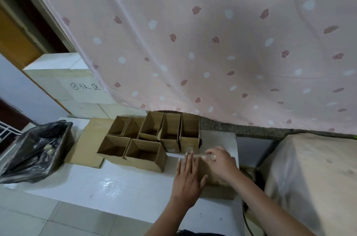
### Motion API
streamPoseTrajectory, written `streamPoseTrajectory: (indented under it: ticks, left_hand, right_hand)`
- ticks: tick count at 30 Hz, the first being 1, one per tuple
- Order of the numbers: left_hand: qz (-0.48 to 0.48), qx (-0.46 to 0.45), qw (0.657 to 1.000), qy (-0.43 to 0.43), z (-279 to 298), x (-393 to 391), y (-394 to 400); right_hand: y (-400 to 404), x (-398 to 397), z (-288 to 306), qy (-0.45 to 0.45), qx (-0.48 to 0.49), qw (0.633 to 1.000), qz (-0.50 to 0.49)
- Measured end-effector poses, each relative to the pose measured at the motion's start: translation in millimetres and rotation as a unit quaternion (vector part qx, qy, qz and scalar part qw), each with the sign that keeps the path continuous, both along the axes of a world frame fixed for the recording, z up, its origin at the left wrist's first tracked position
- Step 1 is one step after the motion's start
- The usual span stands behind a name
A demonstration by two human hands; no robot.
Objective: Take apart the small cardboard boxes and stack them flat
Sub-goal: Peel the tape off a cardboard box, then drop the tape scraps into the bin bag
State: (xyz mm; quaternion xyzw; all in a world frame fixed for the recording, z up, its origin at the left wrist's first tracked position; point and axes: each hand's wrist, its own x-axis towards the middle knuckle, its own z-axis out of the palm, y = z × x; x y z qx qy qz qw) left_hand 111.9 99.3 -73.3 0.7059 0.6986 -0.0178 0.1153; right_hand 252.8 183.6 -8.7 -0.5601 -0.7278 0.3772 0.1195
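The left hand [188,175] is pressing flat, fingers straight, on a flattened cardboard box [218,190] lying on the white desk [116,187]. The right hand [220,162] is lying on the box's far edge, fingers blurred, so its grip cannot be told. Seven open cardboard boxes [144,153] are standing just left of the flattened one.

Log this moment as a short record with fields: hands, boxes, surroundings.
left hand: flat, fingers straight, pressing the flattened box
right hand: on the far edge of the same box; its grip is blurred
open boxes: seven standing upright, tops open, in a cluster left of the hands
surface: white table
bin: black-lined, at the table's left end
backdrop: pink curtain
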Motion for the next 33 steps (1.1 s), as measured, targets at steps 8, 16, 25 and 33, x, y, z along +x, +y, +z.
streamPoseTrajectory:
  ticks: [8, 16, 25, 33]
  left_hand:
    - [0.169, 0.013, 0.986, -0.001, 30.7, -90.0, -26.5]
    - [0.262, 0.022, 0.965, -0.002, 49.4, -185.0, -75.2]
    - [0.295, 0.030, 0.955, 0.023, 56.9, -325.8, -153.6]
    - [0.291, 0.014, 0.955, 0.059, 65.8, -442.7, -220.3]
  right_hand:
    - [-7.9, -65.1, 5.7, 0.072, -0.089, 0.992, 0.053]
    - [-49.9, -165.1, 20.1, 0.034, -0.008, 0.986, 0.164]
    - [-117.8, -318.5, 28.3, 0.020, -0.001, 0.972, 0.233]
    - [-167.7, -444.8, 30.6, -0.002, 0.045, 0.973, 0.224]
